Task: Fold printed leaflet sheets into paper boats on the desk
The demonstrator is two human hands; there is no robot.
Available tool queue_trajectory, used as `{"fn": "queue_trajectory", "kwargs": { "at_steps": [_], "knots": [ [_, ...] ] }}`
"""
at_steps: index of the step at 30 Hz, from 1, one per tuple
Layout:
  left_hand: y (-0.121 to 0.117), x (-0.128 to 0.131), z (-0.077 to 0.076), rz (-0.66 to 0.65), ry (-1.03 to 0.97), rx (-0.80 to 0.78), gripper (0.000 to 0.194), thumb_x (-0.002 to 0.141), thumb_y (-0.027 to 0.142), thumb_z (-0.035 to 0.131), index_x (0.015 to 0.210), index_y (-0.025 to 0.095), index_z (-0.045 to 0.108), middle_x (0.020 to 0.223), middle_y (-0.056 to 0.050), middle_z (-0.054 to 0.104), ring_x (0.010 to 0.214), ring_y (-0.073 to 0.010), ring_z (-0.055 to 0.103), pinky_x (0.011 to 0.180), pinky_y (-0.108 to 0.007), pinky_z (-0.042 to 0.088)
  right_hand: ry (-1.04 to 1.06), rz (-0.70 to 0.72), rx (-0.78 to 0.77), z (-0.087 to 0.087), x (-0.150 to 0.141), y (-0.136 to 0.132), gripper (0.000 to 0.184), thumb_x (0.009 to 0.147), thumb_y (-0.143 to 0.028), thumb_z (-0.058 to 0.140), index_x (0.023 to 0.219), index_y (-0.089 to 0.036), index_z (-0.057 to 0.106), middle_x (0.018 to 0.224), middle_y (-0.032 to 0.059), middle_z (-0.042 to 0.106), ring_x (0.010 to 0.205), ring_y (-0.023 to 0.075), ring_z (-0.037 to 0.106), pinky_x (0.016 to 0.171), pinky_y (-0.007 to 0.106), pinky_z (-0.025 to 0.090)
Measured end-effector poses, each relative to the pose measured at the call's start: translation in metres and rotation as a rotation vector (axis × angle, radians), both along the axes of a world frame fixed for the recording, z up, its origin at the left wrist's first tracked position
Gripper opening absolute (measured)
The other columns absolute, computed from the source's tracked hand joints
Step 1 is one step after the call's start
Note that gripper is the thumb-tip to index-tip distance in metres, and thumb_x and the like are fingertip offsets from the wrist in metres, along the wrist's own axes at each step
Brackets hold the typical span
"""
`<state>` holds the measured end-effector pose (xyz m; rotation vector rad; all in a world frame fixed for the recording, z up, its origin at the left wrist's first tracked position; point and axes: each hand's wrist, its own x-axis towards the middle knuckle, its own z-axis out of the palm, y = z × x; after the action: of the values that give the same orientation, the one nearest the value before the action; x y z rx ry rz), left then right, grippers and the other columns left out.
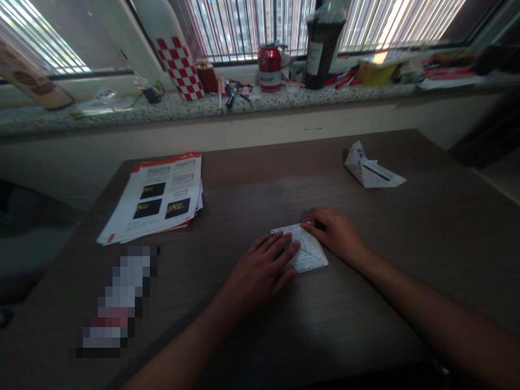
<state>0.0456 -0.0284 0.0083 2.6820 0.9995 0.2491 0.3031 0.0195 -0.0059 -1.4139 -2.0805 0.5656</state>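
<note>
The left hand [260,273] lies flat with fingers slightly parted on a small folded sheet of printed paper [312,259], which rests on the table near its middle. The right hand [337,232] is curled, its thumb and fingertips at the paper's far right corner; whether they pinch it, I cannot tell. The table [247,179] is dark brown with a faint wood grain. Beyond the right hand stands another folded paper shape [371,170]; to the left lie a stack of printed sheets [162,179] and, nearer, a pixelated oblong item [122,298]. Past the table's far edge, a speckled stone sill [162,112] carries a red can [270,67], a red-and-white checkered container [181,67] and a dark cup [323,54], before a window [244,27] with vertical bars.
</note>
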Motion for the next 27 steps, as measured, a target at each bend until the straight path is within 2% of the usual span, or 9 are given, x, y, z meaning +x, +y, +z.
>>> {"fn": "queue_trajectory", "kwargs": {
  "at_steps": [8, 12, 23, 27],
  "knots": [
    [0.0006, 0.0001, -0.0042, 0.009, -0.003, 0.029, 0.053, 0.110, 0.045, 0.049, 0.160, 0.033, 0.041, 0.168, -0.008, 0.041, 0.155, -0.0306, 0.037, 0.125, -0.058, 0.029, -0.003, 0.004, 0.009, -0.0021, 0.0004, 0.0013, 0.014, 0.100, -0.029, 0.064, 0.098, -0.024, 0.077, 0.092, 0.0058, 0.077, 0.087, 0.0238, 0.071, 0.082, 0.038, 0.053],
    [-0.0002, 0.0001, -0.0030, 0.013, 0.001, 0.011, 0.054, 0.110, 0.045, 0.050, 0.161, 0.036, 0.039, 0.169, -0.007, 0.038, 0.156, -0.0302, 0.035, 0.125, -0.059, 0.027, 0.014, 0.007, -0.005, -0.0004, -0.0007, 0.0008, 0.013, 0.100, -0.028, 0.064, 0.099, -0.025, 0.077, 0.096, 0.0057, 0.078, 0.092, 0.0247, 0.073, 0.085, 0.039, 0.054],
    [0.0018, -0.0002, 0.0000, 0.056, -0.029, -0.048, 0.054, 0.109, 0.046, 0.052, 0.159, 0.029, 0.044, 0.166, -0.005, 0.044, 0.155, -0.0271, 0.039, 0.127, -0.054, 0.026, 0.028, 0.013, 0.004, -0.0044, 0.0015, 0.0016, 0.015, 0.101, -0.029, 0.064, 0.101, -0.024, 0.078, 0.098, 0.0060, 0.079, 0.093, 0.0251, 0.073, 0.085, 0.040, 0.054],
    [0.0019, -0.0020, -0.0005, 0.063, -0.037, -0.028, 0.053, 0.108, 0.048, 0.052, 0.158, 0.031, 0.046, 0.166, -0.003, 0.044, 0.155, -0.0304, 0.037, 0.125, -0.056, 0.028, 0.029, 0.024, 0.008, -0.0053, 0.0018, 0.0025, 0.014, 0.101, -0.028, 0.064, 0.100, -0.024, 0.078, 0.099, 0.0062, 0.079, 0.092, 0.0245, 0.073, 0.085, 0.039, 0.054]
  ]
}}
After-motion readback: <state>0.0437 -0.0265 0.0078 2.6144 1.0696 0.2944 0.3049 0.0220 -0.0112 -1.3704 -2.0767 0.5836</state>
